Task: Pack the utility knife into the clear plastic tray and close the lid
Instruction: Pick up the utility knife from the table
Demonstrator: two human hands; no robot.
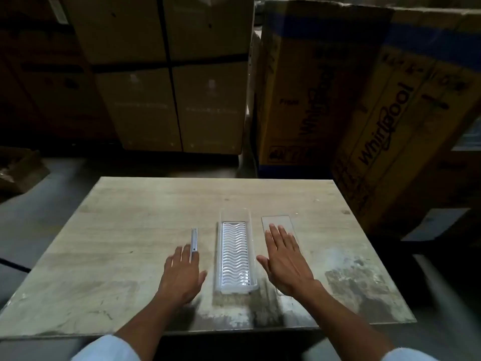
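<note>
Left hand [182, 274] spread flat, palm down, fingertips at the near end of the utility knife [194, 241], which lies on the wooden table [117, 230] left of the clear plastic tray [235, 256]. Right hand [286, 261] also splayed, holding nothing, over the clear lid [277, 221] just right of the tray, possibly touching it. Cardboard boxes [325, 87] stand behind.
</note>
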